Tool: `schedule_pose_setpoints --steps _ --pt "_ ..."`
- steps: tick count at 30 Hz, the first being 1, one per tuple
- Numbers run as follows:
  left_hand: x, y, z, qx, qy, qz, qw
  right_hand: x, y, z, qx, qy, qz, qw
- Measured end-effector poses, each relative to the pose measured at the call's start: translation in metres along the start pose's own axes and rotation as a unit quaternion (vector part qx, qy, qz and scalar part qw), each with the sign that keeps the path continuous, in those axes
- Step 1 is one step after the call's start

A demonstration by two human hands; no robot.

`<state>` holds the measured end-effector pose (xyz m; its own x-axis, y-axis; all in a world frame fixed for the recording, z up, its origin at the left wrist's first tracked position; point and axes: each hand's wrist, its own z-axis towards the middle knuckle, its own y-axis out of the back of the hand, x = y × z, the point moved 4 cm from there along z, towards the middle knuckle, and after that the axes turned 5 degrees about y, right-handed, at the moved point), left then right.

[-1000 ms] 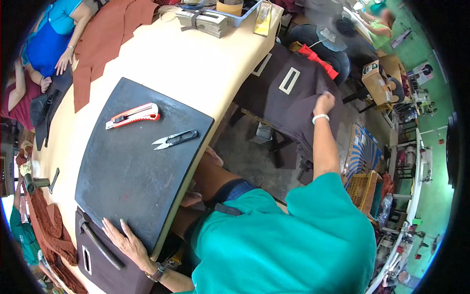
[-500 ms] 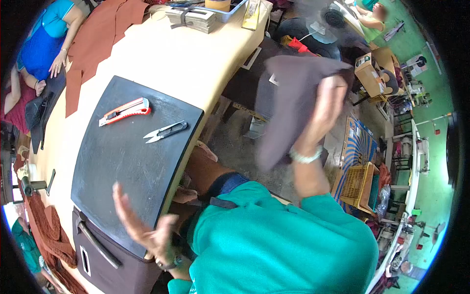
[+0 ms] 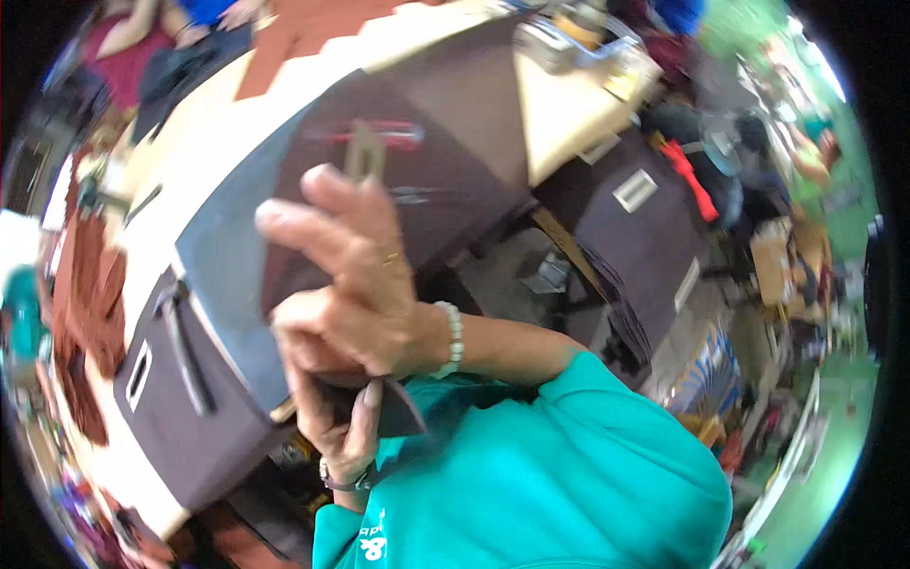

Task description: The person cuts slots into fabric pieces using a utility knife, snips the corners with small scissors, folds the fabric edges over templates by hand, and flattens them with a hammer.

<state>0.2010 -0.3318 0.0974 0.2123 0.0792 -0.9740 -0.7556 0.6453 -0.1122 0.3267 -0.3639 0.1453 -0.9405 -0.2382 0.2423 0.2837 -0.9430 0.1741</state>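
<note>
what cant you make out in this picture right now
In the head view:
Utility knife and thread snips: smeared by motion blur, mixed with the dark brown fabric.
Left hand: its grip is unclear, partly hidden by the right hand.
Shirt lettering: too small and blurred.
Person in blue: cut off by the top edge.

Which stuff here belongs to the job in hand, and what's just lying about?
Likely in the job:
dark cloth, at the left hand and right hand
dark board, partly under the cloth

Probably just lying about:
hammer-like tool
rust-brown cloth at the left
red item at the right, too blurred to name
</note>
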Motion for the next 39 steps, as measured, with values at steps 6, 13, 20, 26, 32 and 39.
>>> schedule_pose_setpoints --steps 6,13,20,26,32,39 --pt "-0.005 0.053 -0.015 0.017 -0.018 0.180 0.983 0.012 -0.012 0.016 0.050 0.022 0.049 0.997" --pt "-0.072 0.096 -0.025 -0.181 -0.038 0.256 0.949 0.032 -0.039 0.012 0.411 0.050 0.278 0.867" --pt "-0.113 0.219 -0.058 -0.228 0.025 0.349 0.908 0.040 -0.029 -0.051 0.549 -0.121 0.507 0.653" --pt "-0.103 0.180 0.107 -0.086 -0.071 0.318 0.942 -0.034 -0.022 -0.035 0.413 -0.347 0.294 0.789" --pt "0.009 0.189 0.206 -0.201 -0.035 0.620 0.758 -0.085 -0.042 -0.058 0.357 -0.339 0.083 0.866" --pt "0.016 0.079 0.084 -0.075 -0.088 0.571 0.813 -0.087 -0.046 -0.044 0.435 -0.341 0.043 0.832"
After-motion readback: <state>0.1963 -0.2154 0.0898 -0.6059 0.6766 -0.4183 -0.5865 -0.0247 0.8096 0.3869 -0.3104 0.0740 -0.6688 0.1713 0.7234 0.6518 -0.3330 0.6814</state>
